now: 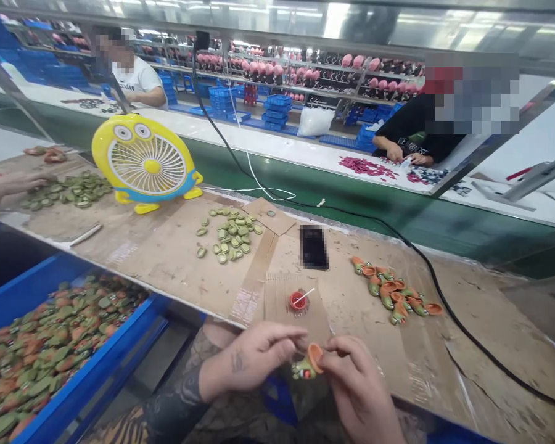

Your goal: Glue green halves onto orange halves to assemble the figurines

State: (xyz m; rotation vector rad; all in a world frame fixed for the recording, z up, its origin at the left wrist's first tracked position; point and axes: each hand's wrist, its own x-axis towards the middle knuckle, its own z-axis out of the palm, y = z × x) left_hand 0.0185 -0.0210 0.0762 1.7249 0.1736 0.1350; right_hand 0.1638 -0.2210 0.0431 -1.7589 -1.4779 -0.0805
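Observation:
Between my hands is a small green and orange clog-shaped piece (306, 369), with a hollow orange end and a red, white and black mark on its side. My right hand (358, 376) pinches its orange rim between thumb and fingers. From the other side, my left hand (259, 354) reaches with fingers stretched out, their tips at or against the piece; exact contact is unclear. Just beyond stands a small red cup (298, 300) with a white stick (304, 296) in it. Several similar clog-shaped pieces (388, 290) lie in a cluster to the right.
The cardboard-covered table (176, 265) carries loose green oval pieces (234, 234), a phone (313, 246), a yellow fan (143, 161) and a black cable (425, 259). A blue crate (74, 401) full of pieces stands lower left. A co-worker's hand (21, 183) is at far left; two people work opposite.

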